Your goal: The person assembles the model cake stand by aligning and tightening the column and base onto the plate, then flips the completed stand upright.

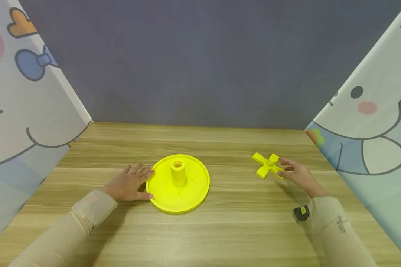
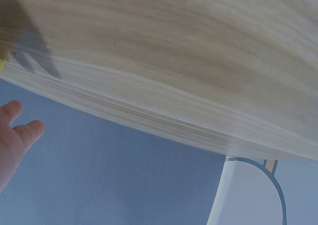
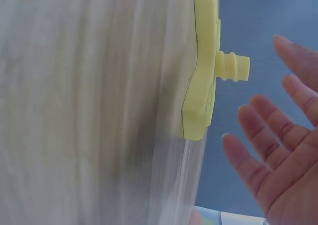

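Observation:
A round yellow plate point(image 1: 194, 191) with a raised rim lies on the wooden table, and a hollow post point(image 1: 178, 172) stands up from it. My left hand point(image 1: 128, 185) is spread at the plate's left edge, fingertips and thumb right at the rim. Farther right lies a yellow four-armed cross piece point(image 1: 264, 168), its short threaded stub point(image 3: 232, 67) pointing up. Beside its right arms is my right hand point(image 1: 299, 176), thumb and fingers apart; the right wrist view shows a gap between fingers and piece. Only a few left fingertips point(image 2: 31, 130) appear in the left wrist view.
The wood-grain table point(image 1: 234, 230) ends at a dark grey panel point(image 1: 200, 66) at the back. Cartoon-printed panels point(image 1: 36, 111) flank both sides. A small black device point(image 1: 301, 213) sits at the right sleeve's cuff.

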### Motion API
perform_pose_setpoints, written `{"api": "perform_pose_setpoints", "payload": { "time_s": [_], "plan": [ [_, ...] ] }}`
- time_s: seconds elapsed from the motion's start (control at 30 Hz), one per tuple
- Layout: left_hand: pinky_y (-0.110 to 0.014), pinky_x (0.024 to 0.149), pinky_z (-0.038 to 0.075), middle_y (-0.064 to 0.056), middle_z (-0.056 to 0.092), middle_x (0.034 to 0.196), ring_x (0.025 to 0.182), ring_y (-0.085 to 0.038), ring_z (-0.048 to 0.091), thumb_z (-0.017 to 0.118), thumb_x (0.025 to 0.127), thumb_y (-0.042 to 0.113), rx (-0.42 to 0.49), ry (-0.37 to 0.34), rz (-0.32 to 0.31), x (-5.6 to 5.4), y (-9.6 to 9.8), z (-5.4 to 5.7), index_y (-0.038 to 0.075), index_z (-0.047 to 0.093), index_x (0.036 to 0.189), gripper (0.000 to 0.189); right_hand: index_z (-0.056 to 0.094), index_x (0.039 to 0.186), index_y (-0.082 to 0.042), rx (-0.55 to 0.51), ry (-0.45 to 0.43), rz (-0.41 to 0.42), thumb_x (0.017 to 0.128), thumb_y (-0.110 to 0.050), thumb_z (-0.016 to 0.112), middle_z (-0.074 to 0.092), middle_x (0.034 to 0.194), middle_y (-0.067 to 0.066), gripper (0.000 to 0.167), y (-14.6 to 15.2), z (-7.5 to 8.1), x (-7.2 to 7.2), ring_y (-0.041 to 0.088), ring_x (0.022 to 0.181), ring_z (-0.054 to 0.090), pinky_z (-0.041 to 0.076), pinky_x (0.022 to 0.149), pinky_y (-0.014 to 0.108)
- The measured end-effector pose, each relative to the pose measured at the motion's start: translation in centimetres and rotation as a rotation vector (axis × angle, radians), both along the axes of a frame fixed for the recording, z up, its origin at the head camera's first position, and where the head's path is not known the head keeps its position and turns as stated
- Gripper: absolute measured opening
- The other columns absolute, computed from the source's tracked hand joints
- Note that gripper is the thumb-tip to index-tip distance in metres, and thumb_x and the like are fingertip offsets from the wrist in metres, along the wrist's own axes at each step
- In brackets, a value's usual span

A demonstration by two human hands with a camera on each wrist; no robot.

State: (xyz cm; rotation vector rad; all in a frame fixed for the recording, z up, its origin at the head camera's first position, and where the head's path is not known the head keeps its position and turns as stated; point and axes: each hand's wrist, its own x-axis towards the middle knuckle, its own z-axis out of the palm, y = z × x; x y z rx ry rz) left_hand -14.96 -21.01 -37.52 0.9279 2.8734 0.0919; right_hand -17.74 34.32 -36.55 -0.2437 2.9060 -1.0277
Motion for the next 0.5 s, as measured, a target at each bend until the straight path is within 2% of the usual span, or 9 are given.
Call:
{"api": "perform_pose_setpoints", "payload": {
  "time_s": [0.23,0.5],
  "plan": [
    [-0.068,0.103,0.024,-0.022,0.037,0.148,0.136,-0.049,0.026,0.055,0.086,0.063,-0.002,-0.002,0.010,-0.02,0.02,-0.03,-0.001,0.042,0.143,0.087,0.043,0.136,0.012,0.019,-0.008,0.002,0.089,-0.016,0.069,0.053,0.120,0.035,0.061,0.12,-0.12,-0.21,0.043,0.098,0.058,0.051,0.078,0.050],
    [-0.067,0.103,0.023,-0.022,0.037,0.148,0.136,-0.049,0.025,0.055,0.085,0.063,0.004,-0.008,0.015,0.02,0.10,0.00,0.000,0.042,0.143,0.086,0.039,0.140,0.010,-0.141,-0.168,-0.070,0.094,-0.022,0.062,0.046,0.127,0.035,0.060,0.67,-0.07,-0.57,0.036,0.102,0.055,0.050,0.083,0.043]
  ]
}}
